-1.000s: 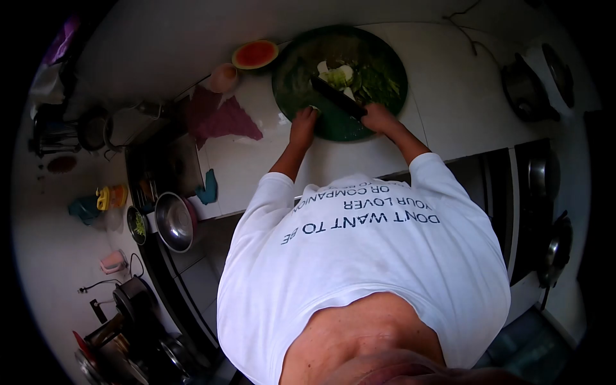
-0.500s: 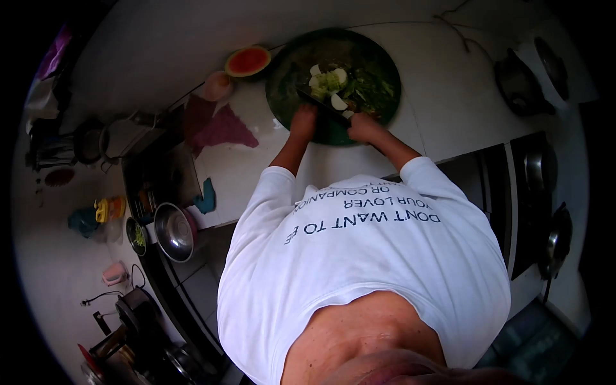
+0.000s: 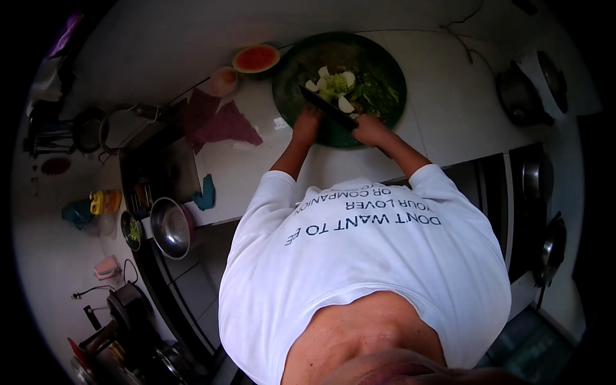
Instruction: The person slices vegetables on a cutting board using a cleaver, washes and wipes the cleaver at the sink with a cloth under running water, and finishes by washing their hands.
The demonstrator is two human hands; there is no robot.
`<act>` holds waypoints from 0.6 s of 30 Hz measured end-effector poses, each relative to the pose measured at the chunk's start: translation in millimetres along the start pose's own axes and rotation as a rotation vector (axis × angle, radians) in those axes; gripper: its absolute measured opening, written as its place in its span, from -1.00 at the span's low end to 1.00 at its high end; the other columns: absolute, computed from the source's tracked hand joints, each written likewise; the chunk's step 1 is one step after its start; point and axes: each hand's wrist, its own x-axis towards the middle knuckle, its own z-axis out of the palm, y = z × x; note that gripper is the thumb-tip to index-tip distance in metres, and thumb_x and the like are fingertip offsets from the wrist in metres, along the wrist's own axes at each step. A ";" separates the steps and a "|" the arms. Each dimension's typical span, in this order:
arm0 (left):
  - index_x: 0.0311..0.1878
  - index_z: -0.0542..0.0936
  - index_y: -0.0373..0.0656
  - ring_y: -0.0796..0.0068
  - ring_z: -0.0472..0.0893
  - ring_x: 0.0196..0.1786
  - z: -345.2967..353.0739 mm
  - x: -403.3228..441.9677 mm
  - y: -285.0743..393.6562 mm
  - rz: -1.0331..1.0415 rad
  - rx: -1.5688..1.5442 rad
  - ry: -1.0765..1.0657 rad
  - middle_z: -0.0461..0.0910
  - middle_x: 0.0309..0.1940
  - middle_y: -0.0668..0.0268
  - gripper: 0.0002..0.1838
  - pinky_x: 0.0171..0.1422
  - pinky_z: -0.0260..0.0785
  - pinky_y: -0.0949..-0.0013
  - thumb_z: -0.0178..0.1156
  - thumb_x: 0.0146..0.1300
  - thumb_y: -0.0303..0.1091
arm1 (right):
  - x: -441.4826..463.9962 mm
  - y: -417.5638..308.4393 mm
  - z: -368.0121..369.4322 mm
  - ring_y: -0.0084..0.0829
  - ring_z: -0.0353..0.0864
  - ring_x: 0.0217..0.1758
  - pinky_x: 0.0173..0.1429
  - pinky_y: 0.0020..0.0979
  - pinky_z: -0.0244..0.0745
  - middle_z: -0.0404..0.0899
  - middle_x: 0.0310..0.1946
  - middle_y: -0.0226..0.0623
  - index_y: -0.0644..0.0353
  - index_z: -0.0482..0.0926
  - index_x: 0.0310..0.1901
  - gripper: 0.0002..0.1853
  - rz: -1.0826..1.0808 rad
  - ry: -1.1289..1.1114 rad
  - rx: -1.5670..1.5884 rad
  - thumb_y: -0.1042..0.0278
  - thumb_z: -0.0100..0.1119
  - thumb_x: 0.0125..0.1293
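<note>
"What's changed?"
"The knife (image 3: 327, 106) has shifted leftward, so its blade now lies nearer the left hand (image 3: 308, 123). That side seems to be where the cutting is."
"And the hands?"
"The right hand (image 3: 372, 130) grips the handle at the near edge of the round green board (image 3: 287, 93), which sits on the worktop (image 3: 436, 96). The left's fingers curl near that edge, left of the handle; I can't tell what they hold."
"Beyond the blade?"
"White pieces (image 3: 345, 104) and leafy greens (image 3: 378, 93), the latter too dark to make out."
</note>
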 end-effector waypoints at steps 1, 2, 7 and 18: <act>-0.18 0.50 -0.23 0.06 0.47 -0.06 -3.7 -2.2 1.6 0.013 -0.017 0.021 0.50 -0.19 0.07 -0.76 0.03 0.38 0.12 -0.03 0.06 -0.52 | -4.5 -2.7 1.2 -0.21 0.55 -0.67 -0.59 -0.24 0.42 0.54 -0.61 -0.02 0.43 0.57 -0.34 -0.77 -0.003 0.016 -0.018 0.42 0.05 0.03; -0.19 0.49 -0.23 0.06 0.46 -0.06 -6.4 -4.4 3.8 0.025 -0.037 0.041 0.50 -0.20 0.07 -0.77 0.03 0.37 0.12 -0.03 0.06 -0.51 | -7.2 -3.8 2.8 -0.21 0.55 -0.67 -0.58 -0.24 0.42 0.54 -0.62 -0.02 0.43 0.57 -0.34 -0.77 -0.004 0.029 -0.036 0.43 0.04 0.03; -0.24 0.48 -0.23 0.04 0.45 -0.07 -2.2 0.5 -1.6 -0.056 -0.006 -0.050 0.48 -0.21 0.06 -0.82 0.00 0.37 0.10 -0.03 0.07 -0.49 | 10.7 3.8 11.2 -0.21 0.55 -0.67 -0.59 -0.26 0.43 0.55 -0.61 -0.01 0.43 0.56 -0.36 -0.78 0.032 -0.059 -0.113 0.43 0.04 0.03; -0.25 0.49 -0.23 0.05 0.47 -0.11 -4.7 -10.8 -5.2 -0.006 0.007 -0.031 0.49 -0.25 0.09 -0.81 -0.02 0.38 0.12 -0.01 0.03 -0.52 | -8.4 -10.8 7.8 -0.18 0.57 -0.65 -0.52 -0.24 0.49 0.55 -0.60 0.06 0.46 0.56 -0.35 -0.76 0.068 -0.076 -0.004 0.43 0.02 0.04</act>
